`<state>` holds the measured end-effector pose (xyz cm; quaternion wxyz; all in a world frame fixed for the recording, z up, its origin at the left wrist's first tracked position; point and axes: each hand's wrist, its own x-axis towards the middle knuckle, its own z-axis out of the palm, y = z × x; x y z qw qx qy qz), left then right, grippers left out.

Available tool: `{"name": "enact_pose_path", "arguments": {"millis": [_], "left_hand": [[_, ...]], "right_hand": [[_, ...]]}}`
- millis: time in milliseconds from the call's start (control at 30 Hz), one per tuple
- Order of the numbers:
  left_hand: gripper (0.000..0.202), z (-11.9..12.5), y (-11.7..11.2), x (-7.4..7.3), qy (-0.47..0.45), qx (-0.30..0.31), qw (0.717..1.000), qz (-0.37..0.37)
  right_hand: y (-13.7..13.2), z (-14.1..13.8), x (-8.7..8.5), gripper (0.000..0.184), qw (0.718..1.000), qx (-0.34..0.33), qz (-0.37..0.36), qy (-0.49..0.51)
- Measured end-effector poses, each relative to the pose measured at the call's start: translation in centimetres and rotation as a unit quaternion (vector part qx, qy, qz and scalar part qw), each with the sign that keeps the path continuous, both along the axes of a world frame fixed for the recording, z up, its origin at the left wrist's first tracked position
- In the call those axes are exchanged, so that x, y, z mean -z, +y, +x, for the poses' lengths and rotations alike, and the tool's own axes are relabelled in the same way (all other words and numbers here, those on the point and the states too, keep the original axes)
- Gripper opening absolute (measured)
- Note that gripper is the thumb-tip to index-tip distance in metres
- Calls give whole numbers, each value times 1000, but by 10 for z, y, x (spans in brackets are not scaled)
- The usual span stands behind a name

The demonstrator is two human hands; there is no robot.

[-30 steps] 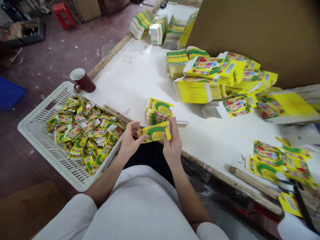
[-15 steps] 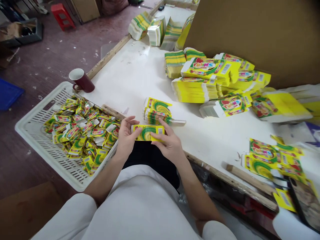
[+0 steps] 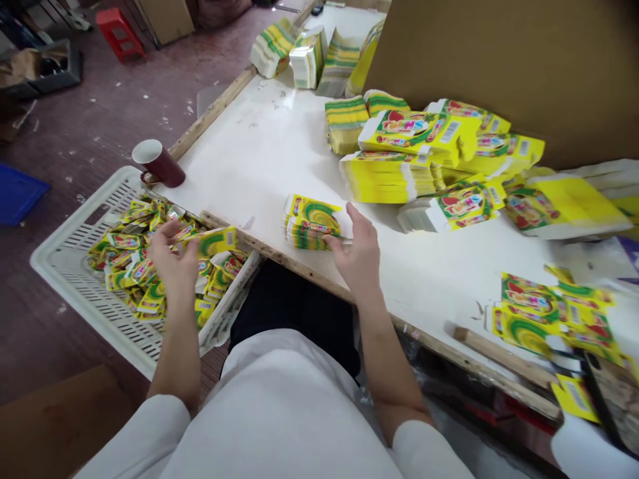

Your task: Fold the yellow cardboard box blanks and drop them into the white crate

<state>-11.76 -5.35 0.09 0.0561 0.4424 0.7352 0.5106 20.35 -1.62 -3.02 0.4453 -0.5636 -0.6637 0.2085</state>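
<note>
My left hand (image 3: 172, 263) hovers over the white plastic basket (image 3: 74, 229), blurred by motion, with a folded yellow-green carton (image 3: 214, 241) at its fingertips. Whether the fingers still grip it is unclear. The basket is filled with several folded cartons (image 3: 142, 259). My right hand (image 3: 357, 249) rests on the white table (image 3: 269, 153), fingers touching the right side of a small stack of flat yellow-green carton blanks (image 3: 312, 221).
A dark red mug (image 3: 157, 164) stands at the table's left corner. Piles of flat yellow cartons (image 3: 399, 159) lie further back, below a brown cardboard sheet (image 3: 499, 60). More printed blanks (image 3: 544, 313) lie at the right. A wooden strip (image 3: 499, 356) edges the table.
My left hand has carried the folded carton from in front of me leftward over the basket. My right hand has let go of it and moved to the small stack.
</note>
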Motion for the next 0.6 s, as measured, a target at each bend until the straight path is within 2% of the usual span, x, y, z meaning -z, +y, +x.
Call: {"name": "enact_pose_path", "arguments": {"millis": [67, 133, 200, 267, 333, 400, 433, 467, 533, 600], "left_hand": [[52, -24, -3, -3, 106, -65, 992, -19], [52, -25, -7, -3, 112, -69, 991, 0], [49, -3, -8, 2, 30, -20, 999, 37], [50, 33, -7, 11, -95, 64, 991, 70], [57, 73, -5, 21, -228, 181, 953, 81], [68, 108, -5, 24, -348, 296, 887, 69], [68, 122, -6, 23, -402, 334, 850, 59], [64, 133, -6, 21, -453, 356, 816, 50], [47, 146, -6, 12, -534, 353, 766, 53], [40, 150, -3, 3, -579, 313, 748, 87]], "right_hand": [[14, 5, 7, 46, 998, 12, -30, -58], [20, 5, 11, 41, 995, 8, -41, -87], [18, 4, 9, 40, 995, 20, -25, -94], [9, 1, 2, 43, 996, 35, -8, -79], [-5, -4, -9, 46, 999, 22, -10, -39], [-22, -14, -19, 48, 999, -29, -29, 16], [-32, -19, -22, 47, 996, -66, -44, 42], [-41, -26, -24, 45, 990, -103, -56, 75], [-58, -39, -25, 41, 968, -177, -80, 157], [-70, -52, -21, 42, 949, -210, -91, 215]]}}
